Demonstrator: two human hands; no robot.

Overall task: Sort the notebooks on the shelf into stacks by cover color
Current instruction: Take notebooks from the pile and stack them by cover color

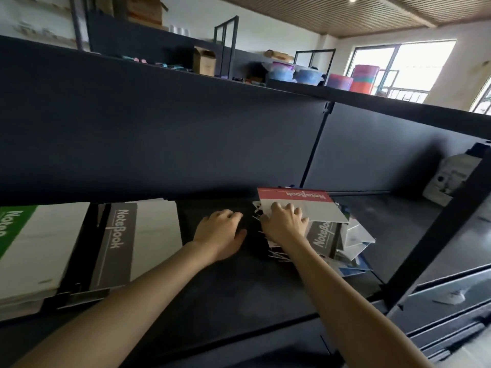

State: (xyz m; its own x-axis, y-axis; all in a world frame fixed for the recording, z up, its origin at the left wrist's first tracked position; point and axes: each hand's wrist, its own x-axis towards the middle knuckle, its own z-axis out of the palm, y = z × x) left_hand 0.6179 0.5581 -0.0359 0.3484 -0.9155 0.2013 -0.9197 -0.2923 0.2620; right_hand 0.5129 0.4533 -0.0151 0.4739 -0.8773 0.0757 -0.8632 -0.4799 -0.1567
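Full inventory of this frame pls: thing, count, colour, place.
red notebook: 1, red band on white, atop right pile
grey notebook: 1, grey, lower in that pile
pile: count unclear, white and blue, shelf right
green notebook: 1, green and white, far left
left stack: count unclear, grey and white covers, shelf left
shelf: 1, black
cardboard box: 1, brown, top shelf
tubs: 2, bluish, top shelf
left hand: 1, beside pile
right hand: 1, on pile, fingertips on red notebook

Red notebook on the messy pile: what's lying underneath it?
A grey notebook, white covers and a blue cover poke out beneath the red notebook. How many more lie covered cannot be seen.
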